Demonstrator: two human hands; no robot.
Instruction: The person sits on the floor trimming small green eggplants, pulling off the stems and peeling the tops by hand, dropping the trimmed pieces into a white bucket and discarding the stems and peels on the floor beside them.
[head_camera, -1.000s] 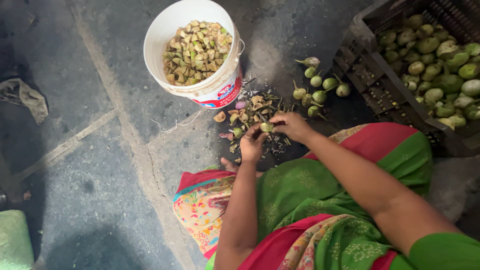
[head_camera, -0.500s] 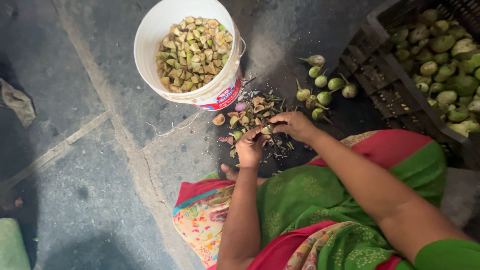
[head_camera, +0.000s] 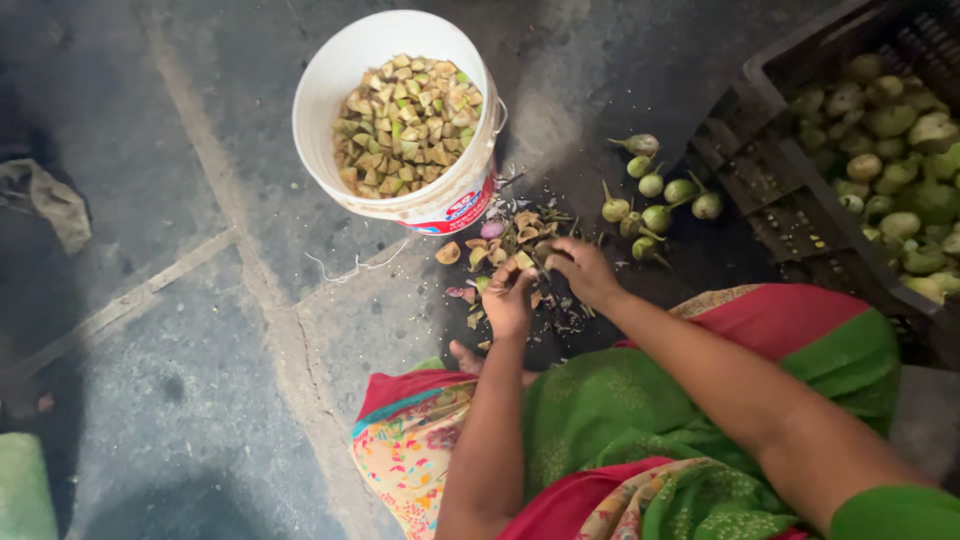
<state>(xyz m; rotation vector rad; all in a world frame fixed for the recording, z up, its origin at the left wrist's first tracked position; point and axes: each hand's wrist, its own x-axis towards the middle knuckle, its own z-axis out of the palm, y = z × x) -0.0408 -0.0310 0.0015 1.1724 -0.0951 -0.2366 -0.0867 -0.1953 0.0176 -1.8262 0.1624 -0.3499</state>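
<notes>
I sit on the floor in green and red cloth, with both hands over a litter of cut scraps (head_camera: 500, 245). My left hand (head_camera: 508, 298) pinches a small pale eggplant piece (head_camera: 522, 261) at its fingertips. My right hand (head_camera: 587, 272) is curled, and its fingers meet the same piece from the right. What lies under the right fingers is hidden. A white bucket (head_camera: 440, 205) full of chopped green-and-white pieces (head_camera: 405, 120) stands just beyond the hands. Several whole small green eggplants (head_camera: 655, 195) with stems lie to the right of the hands.
A dark plastic crate (head_camera: 775, 215) holding many green eggplants (head_camera: 900, 150) sits at the far right. A crumpled grey rag (head_camera: 50, 200) lies at the left on the dark stone floor (head_camera: 200, 330). Something green (head_camera: 22, 490) shows at the bottom left corner. My bare toes (head_camera: 465, 355) peek out below the left hand.
Both hands stay together over the scraps, shifting only slightly. The small green eggplant seen between them a second ago now shows as a pale cut piece. The view has tilted a little.
</notes>
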